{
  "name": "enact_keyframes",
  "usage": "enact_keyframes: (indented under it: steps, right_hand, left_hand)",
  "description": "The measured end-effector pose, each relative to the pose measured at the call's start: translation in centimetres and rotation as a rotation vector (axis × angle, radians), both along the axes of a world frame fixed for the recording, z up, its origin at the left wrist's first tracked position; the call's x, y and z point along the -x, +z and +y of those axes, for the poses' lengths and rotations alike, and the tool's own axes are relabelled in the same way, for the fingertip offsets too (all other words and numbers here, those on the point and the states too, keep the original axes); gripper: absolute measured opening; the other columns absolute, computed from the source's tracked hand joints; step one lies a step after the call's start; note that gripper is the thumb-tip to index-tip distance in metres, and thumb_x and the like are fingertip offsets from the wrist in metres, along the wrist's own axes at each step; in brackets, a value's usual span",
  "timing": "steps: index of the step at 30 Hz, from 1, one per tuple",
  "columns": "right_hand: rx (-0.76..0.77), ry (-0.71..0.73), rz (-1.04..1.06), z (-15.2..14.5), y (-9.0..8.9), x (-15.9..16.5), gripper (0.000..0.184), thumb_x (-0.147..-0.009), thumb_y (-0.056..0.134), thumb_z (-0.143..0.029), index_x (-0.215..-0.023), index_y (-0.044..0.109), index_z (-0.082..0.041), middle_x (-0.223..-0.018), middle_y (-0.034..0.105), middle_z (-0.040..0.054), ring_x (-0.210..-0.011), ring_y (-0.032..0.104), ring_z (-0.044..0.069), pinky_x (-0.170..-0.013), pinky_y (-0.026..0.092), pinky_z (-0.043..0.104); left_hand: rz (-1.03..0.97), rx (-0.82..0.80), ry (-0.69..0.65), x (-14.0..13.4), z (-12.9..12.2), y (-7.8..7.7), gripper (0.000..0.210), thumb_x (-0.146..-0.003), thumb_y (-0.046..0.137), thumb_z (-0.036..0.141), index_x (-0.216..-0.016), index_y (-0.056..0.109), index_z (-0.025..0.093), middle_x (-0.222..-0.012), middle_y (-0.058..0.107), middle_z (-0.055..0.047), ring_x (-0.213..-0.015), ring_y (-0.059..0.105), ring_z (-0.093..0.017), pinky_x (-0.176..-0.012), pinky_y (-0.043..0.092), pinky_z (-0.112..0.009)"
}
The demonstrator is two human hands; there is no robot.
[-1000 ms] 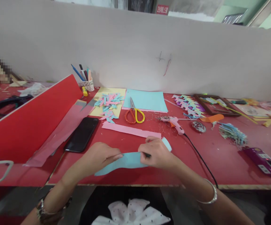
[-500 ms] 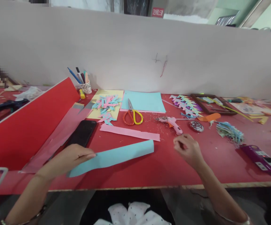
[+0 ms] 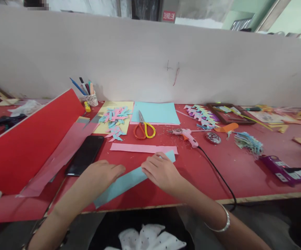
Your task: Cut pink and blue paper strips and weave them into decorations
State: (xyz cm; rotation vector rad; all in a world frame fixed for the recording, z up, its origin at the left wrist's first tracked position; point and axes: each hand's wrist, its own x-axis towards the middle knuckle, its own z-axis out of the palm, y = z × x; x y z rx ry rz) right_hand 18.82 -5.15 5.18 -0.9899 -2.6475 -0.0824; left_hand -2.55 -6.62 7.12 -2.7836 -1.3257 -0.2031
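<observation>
Head view: left hand (image 3: 102,175) is pinching blue strip (image 3: 129,180) near its middle, right hand (image 3: 162,173) gripping it nearer the far end, probably holding it taut over the desk (image 3: 244,173). Pink strip (image 3: 137,148) is lying just beyond, likely handy. Cup (image 3: 91,100) is holding pens (image 3: 78,86) upright; tray (image 3: 239,122), small bits (image 3: 226,109).

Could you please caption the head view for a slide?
Left hand and right hand on a blue paper strip, pink strip and scissors beyond.
</observation>
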Motion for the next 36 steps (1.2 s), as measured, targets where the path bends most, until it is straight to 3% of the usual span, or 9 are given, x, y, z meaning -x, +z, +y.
enact_keyframes:
  steps: [4,8,12,16,19,24,30,36]
  right_hand:
    - [0.11,-0.046,-0.081,0.2,-1.7,0.5,0.021,-0.081,0.053,-0.031,-0.094,0.059,-0.015,-0.093,0.062,0.0084,-0.087,0.055,0.02,-0.078,0.039,0.033]
    - [0.197,-0.115,-0.082,-0.5,-4.0,0.3,0.041,-0.084,0.048,-0.033,-0.121,0.047,-0.016,-0.124,0.049,0.0146,-0.115,0.043,0.026,-0.094,0.032,0.044]
    - [0.299,-0.13,-0.065,-0.4,-4.1,0.2,0.048,-0.086,0.04,-0.04,-0.127,0.04,-0.015,-0.132,0.042,0.0148,-0.123,0.034,0.026,-0.099,0.025,0.049]
    - [0.306,-0.172,-0.1,0.6,-3.2,0.9,0.03,-0.085,0.046,-0.029,-0.111,0.053,-0.016,-0.113,0.057,0.0126,-0.107,0.048,0.024,-0.094,0.026,0.049]
    - [0.299,-0.168,-0.1,1.1,-3.0,1.5,0.014,-0.082,0.052,-0.026,-0.092,0.058,-0.017,-0.093,0.062,0.0077,-0.091,0.054,0.022,-0.088,0.028,0.045]
    - [0.311,-0.15,-0.027,1.1,-2.5,1.8,0.012,-0.08,0.055,-0.026,-0.087,0.056,-0.016,-0.087,0.061,0.0054,-0.086,0.054,0.019,-0.077,0.028,0.035]
    - [0.302,-0.124,-0.029,1.3,-0.9,1.6,0.013,-0.086,0.045,-0.019,-0.079,0.057,-0.016,-0.079,0.063,0.003,-0.076,0.055,0.015,-0.068,0.026,0.03]
    - [0.335,-0.086,-0.093,1.1,-0.9,1.4,0.015,-0.084,0.049,-0.022,-0.072,0.055,-0.016,-0.063,0.059,-0.0004,-0.056,0.051,0.011,-0.054,0.024,0.025]
  left_hand:
    - [0.022,-0.091,0.026,-1.9,-0.6,-2.3,0.023,-0.081,0.038,0.012,-0.075,0.059,0.019,-0.063,0.064,-0.001,-0.054,0.058,-0.015,-0.053,0.038,-0.025]
    - [-0.07,-0.176,0.204,-2.9,-1.2,-6.5,0.023,-0.082,0.044,0.021,-0.101,0.057,0.016,-0.097,0.065,-0.009,-0.086,0.061,-0.021,-0.066,0.047,-0.029]
    - [-0.171,-0.114,0.272,-2.5,-1.1,-8.5,0.035,-0.082,0.047,0.028,-0.113,0.05,0.012,-0.101,0.061,-0.011,-0.092,0.057,-0.023,-0.075,0.048,-0.035]
    - [-0.261,0.046,0.204,-2.1,-0.6,-7.7,0.03,-0.081,0.047,0.021,-0.11,0.052,0.015,-0.091,0.06,-0.007,-0.084,0.057,-0.02,-0.072,0.049,-0.032]
    - [-0.299,0.053,0.191,-2.4,-0.5,-6.8,0.026,-0.08,0.046,0.019,-0.105,0.054,0.017,-0.087,0.058,-0.005,-0.082,0.057,-0.019,-0.07,0.048,-0.033]
    - [-0.256,0.051,0.156,-3.3,0.1,-5.7,0.018,-0.084,0.039,0.015,-0.091,0.056,0.017,-0.08,0.062,-0.004,-0.07,0.06,-0.017,-0.06,0.045,-0.028]
    - [-0.162,-0.128,0.065,-3.8,0.8,-5.3,0.021,-0.084,0.038,0.01,-0.074,0.055,0.016,-0.063,0.063,-0.002,-0.056,0.058,-0.016,-0.054,0.037,-0.027]
    - [-0.18,-0.474,-0.035,-4.5,1.0,-4.9,0.031,-0.081,0.034,0.007,-0.056,0.048,0.018,-0.045,0.053,0.001,-0.041,0.049,-0.013,-0.048,0.032,-0.026]
